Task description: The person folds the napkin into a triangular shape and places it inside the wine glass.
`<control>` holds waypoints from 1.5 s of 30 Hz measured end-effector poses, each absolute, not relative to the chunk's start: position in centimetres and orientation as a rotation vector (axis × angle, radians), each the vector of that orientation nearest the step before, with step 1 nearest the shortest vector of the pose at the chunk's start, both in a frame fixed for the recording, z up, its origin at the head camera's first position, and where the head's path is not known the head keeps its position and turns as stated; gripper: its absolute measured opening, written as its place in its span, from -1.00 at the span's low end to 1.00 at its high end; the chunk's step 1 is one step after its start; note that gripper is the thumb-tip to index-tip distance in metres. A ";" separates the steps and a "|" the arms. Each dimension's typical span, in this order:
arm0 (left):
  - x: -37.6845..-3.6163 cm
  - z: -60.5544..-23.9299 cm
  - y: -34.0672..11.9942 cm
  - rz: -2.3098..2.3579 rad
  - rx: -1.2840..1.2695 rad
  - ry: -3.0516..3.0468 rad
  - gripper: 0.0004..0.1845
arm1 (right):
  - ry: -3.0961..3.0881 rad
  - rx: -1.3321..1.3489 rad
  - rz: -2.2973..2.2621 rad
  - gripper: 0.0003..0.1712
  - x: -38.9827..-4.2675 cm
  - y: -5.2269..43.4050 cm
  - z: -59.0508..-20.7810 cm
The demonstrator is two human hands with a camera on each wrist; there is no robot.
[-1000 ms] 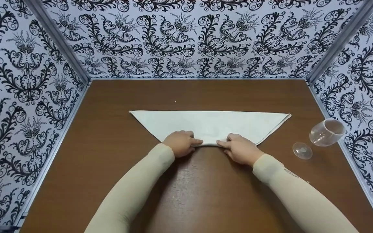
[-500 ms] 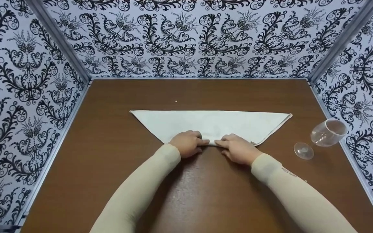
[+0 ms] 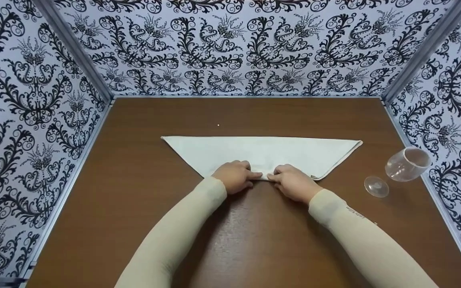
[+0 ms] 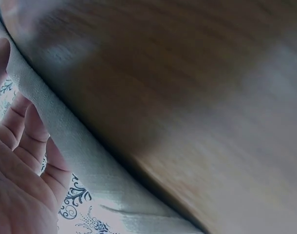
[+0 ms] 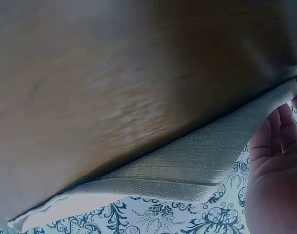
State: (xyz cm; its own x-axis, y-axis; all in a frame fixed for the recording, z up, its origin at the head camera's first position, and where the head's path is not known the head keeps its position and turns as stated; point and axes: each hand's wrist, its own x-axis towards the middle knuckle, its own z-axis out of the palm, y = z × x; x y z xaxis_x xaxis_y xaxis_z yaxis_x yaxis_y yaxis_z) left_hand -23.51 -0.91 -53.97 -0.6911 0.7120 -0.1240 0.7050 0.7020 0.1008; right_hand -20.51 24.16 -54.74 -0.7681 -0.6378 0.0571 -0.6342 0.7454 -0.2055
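My left hand [image 3: 233, 177] and right hand [image 3: 294, 184], fingers curled and nearly closed, pinch the cloth [image 3: 262, 152] along its near edge. It lies mid-surface [image 3: 234, 244], long axis running left to right, a sharp corner pointing each way. The glass [image 3: 400, 168] stands on its foot, beyond the right corner.

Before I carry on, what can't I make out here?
Head view: parts of the cloth, covered by left hand and right hand.
Head view: right sleeve lettering, too small to read.
Head view: white speck, too small to identify.
Wrist views: parts of each hand, cut off by side edges.
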 end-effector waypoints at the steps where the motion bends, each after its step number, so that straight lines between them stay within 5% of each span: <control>1: -23.5 -54.0 -0.8 0.063 1.152 2.759 -0.47 | 2.918 -1.054 -0.333 -0.69 -20.5 24.1 -54.7; 16: -23.9 -53.7 -0.2 0.184 1.083 2.805 -0.63 | 2.962 -0.981 -0.357 -0.87 -20.9 23.8 -54.6; 32: -24.2 -54.0 -0.6 0.425 0.799 2.729 -0.65 | 2.887 -0.799 -0.323 -0.62 -21.3 23.4 -54.1; 45: -25.0 -54.3 -0.4 0.579 0.662 2.677 -0.68 | 2.875 -0.622 -0.484 -0.80 -22.6 23.4 -53.8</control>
